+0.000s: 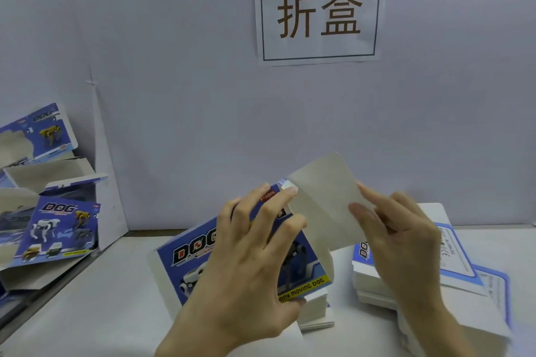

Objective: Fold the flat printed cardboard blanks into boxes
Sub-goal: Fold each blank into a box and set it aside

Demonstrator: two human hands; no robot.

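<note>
Blue glossy print covers the cardboard blank (200,252) that you hold over the white tabletop (87,313), near the middle of the head view. It carries bold "DOG" lettering and a yellow strip along its lower edge, and its robot-dog pictures are partly hidden under your fingers. Its flap (324,197) stands up from the far end, showing a dull grey unprinted inside with rounded corners and a crease where it meets the printed panel.

Your left grip (246,264) is spread wide across the printed face. The fingers curl toward the far edge and the thumb hooks the near corner, so it has hold of the blank. Your right grip (406,240) pinches the flap's right edge between thumb and forefinger, with the other fingers loosely curled behind.

Under the blank's near right corner, a stack of flat blanks (316,316) shows thin white layered edges. A second stack (464,272) lies just to the right, partly hidden behind your right grip. Its top sheets are white with blue borders and small print, and they are slightly fanned.

At the far left, a jumbled pile of folded boxes (58,229) in the same blue print shows open grey insides.

Behind everything stands a pale matte wall (174,66). On it hangs a white paper sign (319,13) with a dark line frame and brown characters, 折盒.
</note>
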